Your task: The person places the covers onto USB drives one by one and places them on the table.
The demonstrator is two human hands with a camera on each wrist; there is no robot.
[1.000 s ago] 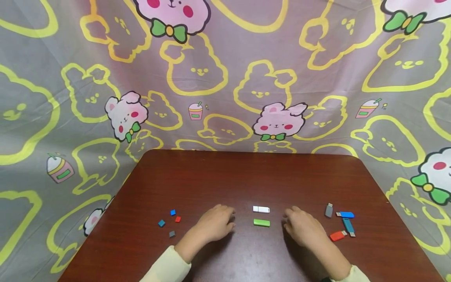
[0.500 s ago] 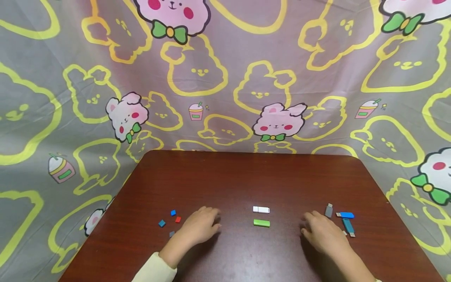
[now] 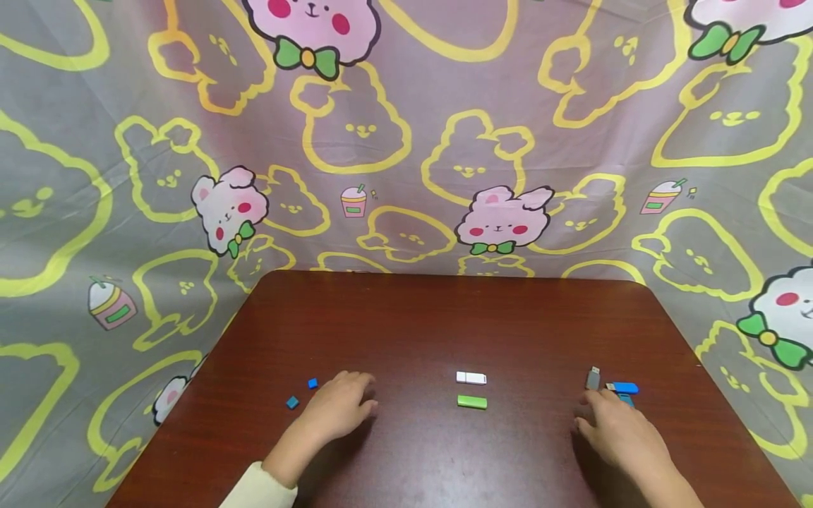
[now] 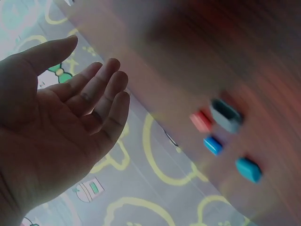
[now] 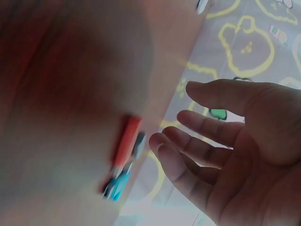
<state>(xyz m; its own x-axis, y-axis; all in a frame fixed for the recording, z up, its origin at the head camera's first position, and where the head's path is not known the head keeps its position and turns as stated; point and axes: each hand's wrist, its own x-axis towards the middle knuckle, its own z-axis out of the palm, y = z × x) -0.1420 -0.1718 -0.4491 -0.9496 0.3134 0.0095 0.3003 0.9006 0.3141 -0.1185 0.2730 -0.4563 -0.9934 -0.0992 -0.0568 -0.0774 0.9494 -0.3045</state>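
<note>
My left hand (image 3: pixel 339 406) hovers with relaxed fingers and holds nothing, just right of several small caps. In the head view a blue cap (image 3: pixel 312 383) and a teal cap (image 3: pixel 292 402) show; the hand hides the others. The left wrist view also shows a red cap (image 4: pixel 201 121) and a grey cap (image 4: pixel 225 115). Loosely spread and holding nothing, my right hand (image 3: pixel 625 434) is over the uncapped USB sticks. A grey stick (image 3: pixel 593 379), a blue stick (image 3: pixel 625 387) and part of a teal stick (image 3: pixel 626 400) show beyond it. The red stick (image 5: pixel 127 141) appears only in the right wrist view.
Between the hands lie a white capped USB stick (image 3: pixel 471 378) and, nearer, a green one (image 3: pixel 472 402). Both rest on the dark brown table (image 3: pixel 444 317). A patterned cloth (image 3: pixel 406 190) hangs around its back and sides.
Both hands have moved apart from the middle, the left one leftward and the right one rightward. They now cover some caps and sticks in the head view. The white and green sticks stay put.
</note>
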